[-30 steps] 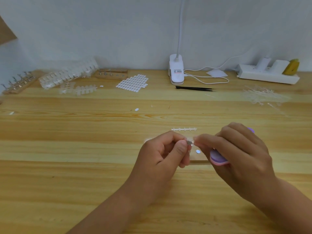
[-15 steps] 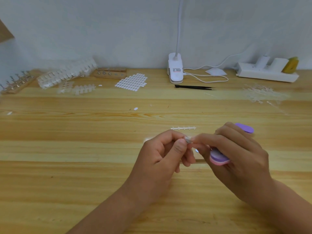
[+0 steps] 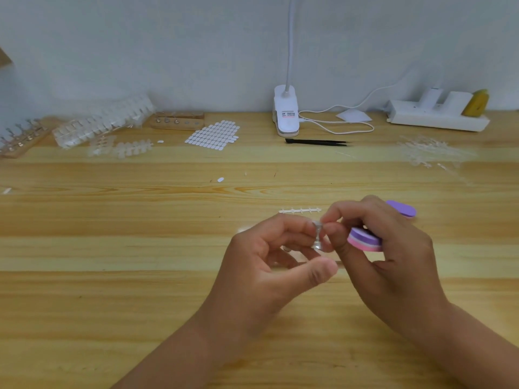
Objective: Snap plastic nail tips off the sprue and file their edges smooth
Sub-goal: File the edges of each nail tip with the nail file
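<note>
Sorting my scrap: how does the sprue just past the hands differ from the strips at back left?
The sprue is bare, only short stubs along its spine; the back-left strips still carry clear nail tips. It lies alone; they sit clustered. Both are pale plastic, flat on the table.

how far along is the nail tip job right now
Done: a bare sprue lies by the hands, and a heap of stripped sprues sits far right. In hand: the left hand holds a small stand, the right hand pinches at its top while gripping the file. Left: full strips of tips wait at far left.
</note>
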The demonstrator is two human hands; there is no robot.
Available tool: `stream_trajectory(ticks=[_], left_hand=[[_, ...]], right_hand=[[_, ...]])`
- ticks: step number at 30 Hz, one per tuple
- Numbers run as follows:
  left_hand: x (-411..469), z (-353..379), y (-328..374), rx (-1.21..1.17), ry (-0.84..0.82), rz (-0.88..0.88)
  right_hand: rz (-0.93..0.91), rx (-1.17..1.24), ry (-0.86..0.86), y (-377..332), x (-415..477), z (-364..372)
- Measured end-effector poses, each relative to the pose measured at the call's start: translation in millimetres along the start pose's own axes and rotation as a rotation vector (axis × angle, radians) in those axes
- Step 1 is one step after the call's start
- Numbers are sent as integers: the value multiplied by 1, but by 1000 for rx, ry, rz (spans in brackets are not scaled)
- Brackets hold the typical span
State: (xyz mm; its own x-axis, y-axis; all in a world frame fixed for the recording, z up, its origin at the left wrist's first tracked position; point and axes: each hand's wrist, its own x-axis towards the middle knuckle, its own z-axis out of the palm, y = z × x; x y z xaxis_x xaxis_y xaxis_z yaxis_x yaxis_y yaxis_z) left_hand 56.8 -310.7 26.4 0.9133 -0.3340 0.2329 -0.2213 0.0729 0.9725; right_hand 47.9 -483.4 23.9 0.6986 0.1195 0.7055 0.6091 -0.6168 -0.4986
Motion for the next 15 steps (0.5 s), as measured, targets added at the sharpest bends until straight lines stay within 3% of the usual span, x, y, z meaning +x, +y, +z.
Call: stream_trajectory(ticks=[7, 15], left_hand=[[-1, -3, 7, 54, 122, 169], [0, -4, 7, -79, 99, 128]], right_hand=[[29, 70, 26, -7, 1, 1], [70, 176, -78, -9, 2, -6]])
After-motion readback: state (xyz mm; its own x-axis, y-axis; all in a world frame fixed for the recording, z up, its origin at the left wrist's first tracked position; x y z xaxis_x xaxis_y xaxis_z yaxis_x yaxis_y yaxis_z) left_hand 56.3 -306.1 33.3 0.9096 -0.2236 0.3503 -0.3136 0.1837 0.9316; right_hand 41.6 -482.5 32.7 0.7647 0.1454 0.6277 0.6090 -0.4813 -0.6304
